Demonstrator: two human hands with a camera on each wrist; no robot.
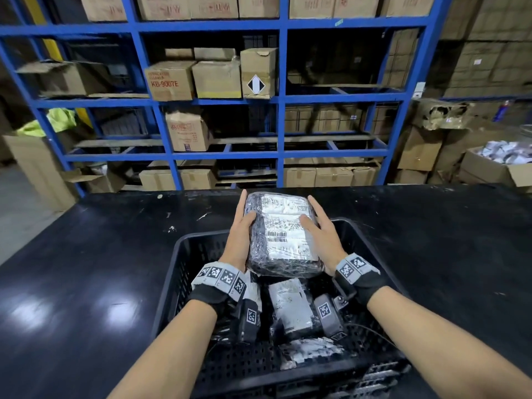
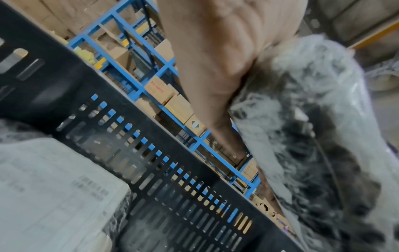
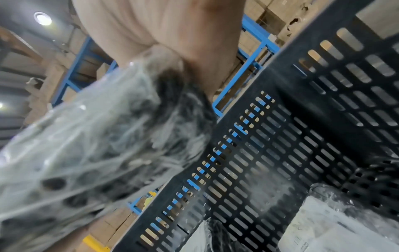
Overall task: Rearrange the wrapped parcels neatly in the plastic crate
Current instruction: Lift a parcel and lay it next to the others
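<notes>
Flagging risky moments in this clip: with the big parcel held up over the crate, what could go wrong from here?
1. The parcel is clamped only from its sides by the left hand and right hand; its slick plastic wrap could let it slip.
2. If dropped, it would likely land on the smaller parcels below.
3. It hangs above the far rim of the crate; lowered carelessly, it might catch that rim.
</notes>
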